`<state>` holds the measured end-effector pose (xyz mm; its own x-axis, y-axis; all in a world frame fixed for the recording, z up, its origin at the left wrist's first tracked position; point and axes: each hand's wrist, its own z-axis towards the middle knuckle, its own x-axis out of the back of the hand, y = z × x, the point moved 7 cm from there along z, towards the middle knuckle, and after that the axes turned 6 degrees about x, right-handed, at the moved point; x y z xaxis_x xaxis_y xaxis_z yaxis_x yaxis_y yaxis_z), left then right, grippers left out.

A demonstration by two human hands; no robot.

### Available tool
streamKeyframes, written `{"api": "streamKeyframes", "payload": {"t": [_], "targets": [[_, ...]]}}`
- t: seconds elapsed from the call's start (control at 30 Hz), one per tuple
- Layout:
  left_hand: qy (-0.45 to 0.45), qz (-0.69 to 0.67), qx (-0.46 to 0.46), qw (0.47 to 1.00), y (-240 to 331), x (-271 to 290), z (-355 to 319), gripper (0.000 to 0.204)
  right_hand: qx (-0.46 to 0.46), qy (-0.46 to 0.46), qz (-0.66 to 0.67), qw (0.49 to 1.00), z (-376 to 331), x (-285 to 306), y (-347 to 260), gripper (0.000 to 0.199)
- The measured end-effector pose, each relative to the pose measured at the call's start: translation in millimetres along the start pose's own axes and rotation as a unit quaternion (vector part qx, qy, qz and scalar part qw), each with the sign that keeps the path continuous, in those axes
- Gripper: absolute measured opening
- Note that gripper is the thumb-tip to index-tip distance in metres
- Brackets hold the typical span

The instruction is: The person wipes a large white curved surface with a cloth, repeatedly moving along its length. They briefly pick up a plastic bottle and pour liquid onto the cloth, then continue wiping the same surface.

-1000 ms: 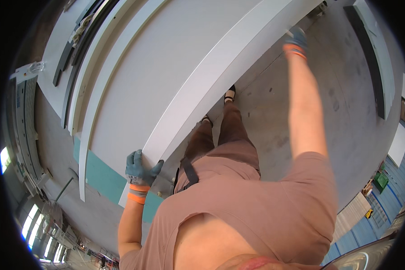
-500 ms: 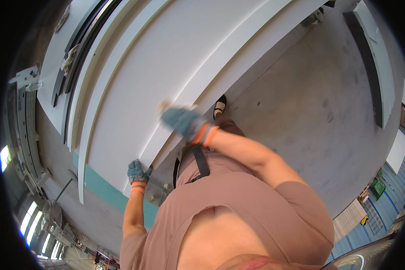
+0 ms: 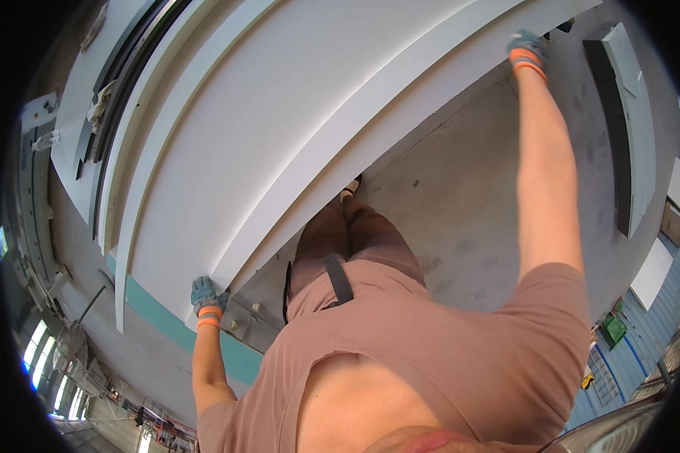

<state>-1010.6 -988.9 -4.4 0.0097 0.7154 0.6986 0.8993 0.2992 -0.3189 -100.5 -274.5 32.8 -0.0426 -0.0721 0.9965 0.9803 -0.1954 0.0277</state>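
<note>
The left hand (image 3: 204,293), in a blue glove with orange cuff, is closed on the near corner of a large white panel (image 3: 295,128); the right hand (image 3: 527,47), gloved the same, grips the panel's far edge with fingers wrapped around it. The panel lies over a teal-edged base (image 3: 155,321); more white boards (image 3: 125,189) lie beside it; a grey floor (image 3: 468,204) and a dark long panel (image 3: 619,128) are to the right.

The large panel (image 3: 295,136) spans from eleven o'clock to one o'clock, above the person's legs; the left hand (image 3: 206,296) grips its corner at eight o'clock; the right hand (image 3: 527,50) holds its edge at one o'clock; the floor (image 3: 468,204) lies beneath, right of the panel; a narrow panel (image 3: 627,128) lies on the floor at two o'clock.
</note>
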Motion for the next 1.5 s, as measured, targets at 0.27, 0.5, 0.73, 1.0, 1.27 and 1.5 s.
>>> {"api": "streamKeyframes", "payload": {"t": [0.27,0.5,0.73,1.0,1.27,1.5], "targets": [[0.22,-0.249,-0.156,0.93,197.1,153.3,5.3,0.088,0.381,0.159,0.337,0.846,-285.1,73.6,-318.2,0.041],[0.343,-0.236,-0.191,0.889,289.9,200.4,22.7,0.09,0.512,0.118,0.264,0.809,-331.8,22.1,-379.6,0.029],[0.314,-0.191,-0.229,0.901,290.0,202.5,40.2,0.082,0.027,0.155,0.371,0.915,-167.3,40.4,-211.3,0.015],[0.213,-0.221,-0.25,0.918,258.9,278.8,3.8,0.082,0.488,-0.074,0.37,0.787,-481.8,47.6,-368.0,0.024],[0.252,-0.208,-0.263,0.908,247.1,324.9,-35.4,0.078,0.542,-0.029,0.263,0.797,-404.4,7.4,-499.1,0.028],[0.224,-0.179,-0.239,0.928,254.1,293.6,-28.6,0.078,-0.047,0.056,0.189,0.979,-14.4,-61.4,1.1,0.026]]}}
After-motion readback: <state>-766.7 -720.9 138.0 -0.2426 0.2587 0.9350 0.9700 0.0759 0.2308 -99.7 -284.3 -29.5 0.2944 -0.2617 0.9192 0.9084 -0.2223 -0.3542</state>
